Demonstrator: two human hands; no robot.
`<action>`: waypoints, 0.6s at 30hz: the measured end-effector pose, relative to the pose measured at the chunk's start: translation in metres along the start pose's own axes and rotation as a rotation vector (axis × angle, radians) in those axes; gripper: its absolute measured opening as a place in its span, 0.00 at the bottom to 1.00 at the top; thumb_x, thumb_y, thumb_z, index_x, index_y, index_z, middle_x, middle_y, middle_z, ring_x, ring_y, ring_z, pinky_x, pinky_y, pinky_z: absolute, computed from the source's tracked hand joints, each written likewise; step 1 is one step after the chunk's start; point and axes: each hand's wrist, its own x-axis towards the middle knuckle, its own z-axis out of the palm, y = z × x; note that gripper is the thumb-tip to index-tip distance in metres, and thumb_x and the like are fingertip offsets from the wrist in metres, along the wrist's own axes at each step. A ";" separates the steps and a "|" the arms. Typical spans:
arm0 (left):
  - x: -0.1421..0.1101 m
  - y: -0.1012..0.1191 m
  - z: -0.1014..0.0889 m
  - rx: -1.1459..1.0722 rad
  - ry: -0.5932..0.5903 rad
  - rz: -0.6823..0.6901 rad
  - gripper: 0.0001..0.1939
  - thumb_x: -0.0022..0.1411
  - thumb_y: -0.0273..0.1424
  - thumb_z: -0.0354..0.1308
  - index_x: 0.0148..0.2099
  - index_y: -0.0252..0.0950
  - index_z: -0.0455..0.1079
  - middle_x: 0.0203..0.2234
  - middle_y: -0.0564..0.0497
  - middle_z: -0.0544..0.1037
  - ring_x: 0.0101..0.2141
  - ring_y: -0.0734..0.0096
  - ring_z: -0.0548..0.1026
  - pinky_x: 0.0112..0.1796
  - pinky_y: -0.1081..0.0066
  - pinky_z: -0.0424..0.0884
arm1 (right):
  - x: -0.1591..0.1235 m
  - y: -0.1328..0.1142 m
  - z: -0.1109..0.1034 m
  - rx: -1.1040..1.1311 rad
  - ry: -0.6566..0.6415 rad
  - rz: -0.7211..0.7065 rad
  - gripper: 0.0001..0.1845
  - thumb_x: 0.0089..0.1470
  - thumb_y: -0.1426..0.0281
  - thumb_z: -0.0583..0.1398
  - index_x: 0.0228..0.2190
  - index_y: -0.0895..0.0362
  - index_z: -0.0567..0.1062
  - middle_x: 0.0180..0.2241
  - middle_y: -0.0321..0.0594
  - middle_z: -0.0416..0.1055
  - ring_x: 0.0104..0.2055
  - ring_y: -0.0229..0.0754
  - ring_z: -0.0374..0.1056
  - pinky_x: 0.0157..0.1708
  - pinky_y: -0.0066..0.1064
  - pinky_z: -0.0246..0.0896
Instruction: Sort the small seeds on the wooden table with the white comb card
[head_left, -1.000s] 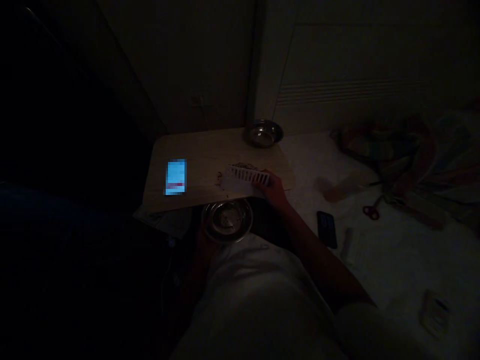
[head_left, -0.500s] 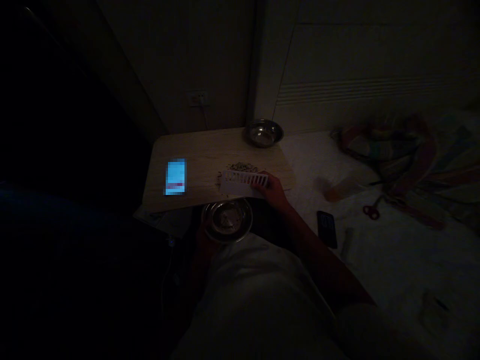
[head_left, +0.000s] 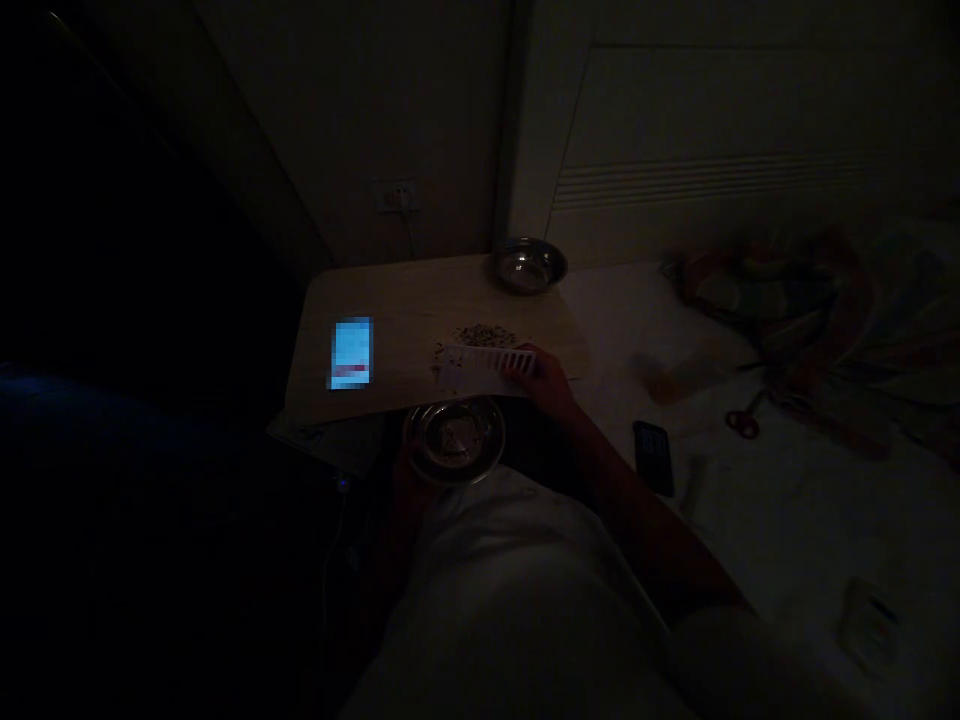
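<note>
My right hand (head_left: 541,380) is closed on the right end of a flat white plastic piece with a row of slots (head_left: 480,370), held at the front edge of the wooden table. Just behind it lies a pile of small dark and pale bits, like seeds or grain (head_left: 486,335), with a few strays to its left. Below the table edge, my left hand (head_left: 416,475) grips a shiny metal bowl (head_left: 491,460) by its left side; some bits lie inside. The left fingers are mostly hidden in the dark.
A second metal bowl (head_left: 529,266) stands at the table's back right corner. A lit phone (head_left: 352,354) lies on the left of the wooden table (head_left: 405,300). To the right, a white bed sheet (head_left: 750,530) holds a dark device (head_left: 653,458), red-handled scissors (head_left: 742,424) and crumpled striped cloth (head_left: 810,290).
The white slotted piece has tilted slightly, its top edge a little lower, so more of the pile shows behind it. The left hand and its bowl have hardly moved.
</note>
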 end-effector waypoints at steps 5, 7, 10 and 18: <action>0.001 -0.001 -0.001 0.020 0.054 0.036 0.12 0.56 0.30 0.53 0.40 0.33 0.75 0.34 0.44 0.81 0.47 0.52 0.75 0.50 0.54 0.67 | -0.001 0.001 0.000 -0.003 -0.008 0.008 0.15 0.41 0.62 0.65 0.31 0.57 0.72 0.25 0.33 0.69 0.27 0.36 0.63 0.28 0.28 0.58; 0.001 -0.001 -0.002 0.033 0.076 0.047 0.12 0.56 0.31 0.53 0.40 0.35 0.75 0.33 0.46 0.81 0.48 0.54 0.74 0.51 0.55 0.67 | -0.001 0.000 0.001 -0.003 -0.027 0.009 0.15 0.41 0.62 0.65 0.31 0.57 0.72 0.25 0.32 0.69 0.27 0.36 0.62 0.28 0.28 0.58; 0.002 -0.001 -0.002 0.035 0.067 0.011 0.14 0.57 0.32 0.52 0.43 0.35 0.74 0.36 0.45 0.81 0.49 0.54 0.74 0.51 0.55 0.67 | -0.002 0.000 0.001 0.006 -0.029 0.015 0.15 0.40 0.62 0.65 0.30 0.57 0.71 0.24 0.32 0.68 0.27 0.36 0.62 0.28 0.28 0.58; -0.002 -0.001 0.001 -0.008 0.057 -0.023 0.13 0.57 0.32 0.53 0.40 0.32 0.74 0.35 0.43 0.81 0.48 0.53 0.74 0.52 0.54 0.66 | 0.000 0.005 0.003 0.027 0.179 0.001 0.14 0.43 0.62 0.64 0.31 0.55 0.70 0.28 0.36 0.70 0.29 0.39 0.64 0.30 0.31 0.60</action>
